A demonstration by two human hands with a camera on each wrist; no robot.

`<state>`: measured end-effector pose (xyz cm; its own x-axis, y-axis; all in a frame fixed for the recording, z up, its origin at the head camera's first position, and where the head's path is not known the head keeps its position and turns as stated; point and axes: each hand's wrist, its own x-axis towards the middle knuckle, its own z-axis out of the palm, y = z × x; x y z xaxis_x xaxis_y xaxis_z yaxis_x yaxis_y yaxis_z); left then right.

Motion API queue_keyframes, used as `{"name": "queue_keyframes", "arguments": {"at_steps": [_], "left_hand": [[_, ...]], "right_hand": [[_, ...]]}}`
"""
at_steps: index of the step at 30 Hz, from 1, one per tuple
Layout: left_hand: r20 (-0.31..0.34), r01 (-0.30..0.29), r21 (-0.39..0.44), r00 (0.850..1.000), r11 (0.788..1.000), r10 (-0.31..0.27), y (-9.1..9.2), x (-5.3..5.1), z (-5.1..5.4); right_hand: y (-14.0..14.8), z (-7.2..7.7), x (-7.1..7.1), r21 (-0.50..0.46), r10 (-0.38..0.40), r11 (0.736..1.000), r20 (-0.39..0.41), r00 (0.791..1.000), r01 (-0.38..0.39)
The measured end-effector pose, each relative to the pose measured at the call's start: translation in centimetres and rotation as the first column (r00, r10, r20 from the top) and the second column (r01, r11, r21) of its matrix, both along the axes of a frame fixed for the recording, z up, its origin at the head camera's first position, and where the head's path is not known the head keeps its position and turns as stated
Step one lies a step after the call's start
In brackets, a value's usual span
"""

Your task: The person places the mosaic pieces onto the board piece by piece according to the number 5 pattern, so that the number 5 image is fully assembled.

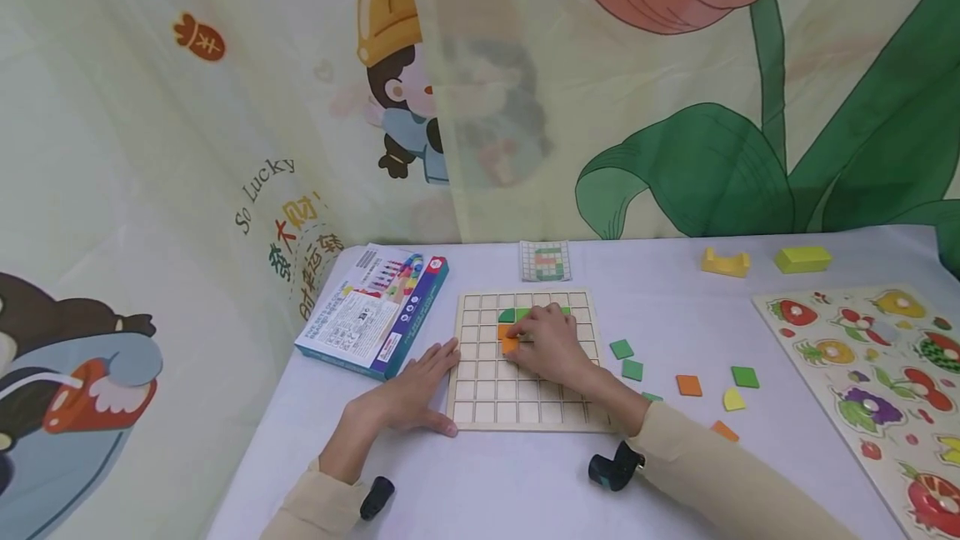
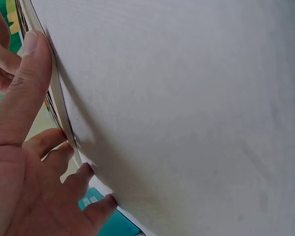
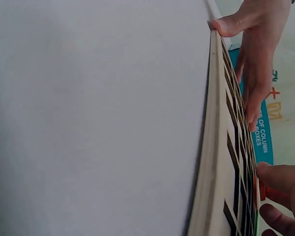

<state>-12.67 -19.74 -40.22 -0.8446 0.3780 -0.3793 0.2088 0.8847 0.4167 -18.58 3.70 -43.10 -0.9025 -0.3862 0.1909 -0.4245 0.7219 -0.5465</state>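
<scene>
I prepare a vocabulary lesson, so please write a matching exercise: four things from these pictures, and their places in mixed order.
1. Left hand
2. Right hand
3. Small grid card
4. Fruit sheet

A. Right side of the tabletop
B. Left edge of the board
C. Beyond the board's far edge
D. At an orange tile

Pairs: 1-B; 2-D; 3-C; 4-A

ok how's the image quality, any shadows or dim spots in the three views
Head: light looks soft and even over the grid board, but fine print on the box is too small to read; left wrist: a soft shadow runs along the board's edge on the pale cloth; right wrist: the grid is steeply foreshortened, and the lower left corner goes dim.
</scene>
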Motion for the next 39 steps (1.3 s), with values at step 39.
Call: {"name": "queue_keyframes", "arguments": {"at_steps": [39], "left_hand": [[0.009, -0.005, 0.022, 1.000, 1.000, 0.005, -0.1, -0.2, -0.2]], "right_hand": [[-0.6, -0.5, 0.2, 0.026, -0.004, 1.000, -0.014, 1.000, 0.004]]}}
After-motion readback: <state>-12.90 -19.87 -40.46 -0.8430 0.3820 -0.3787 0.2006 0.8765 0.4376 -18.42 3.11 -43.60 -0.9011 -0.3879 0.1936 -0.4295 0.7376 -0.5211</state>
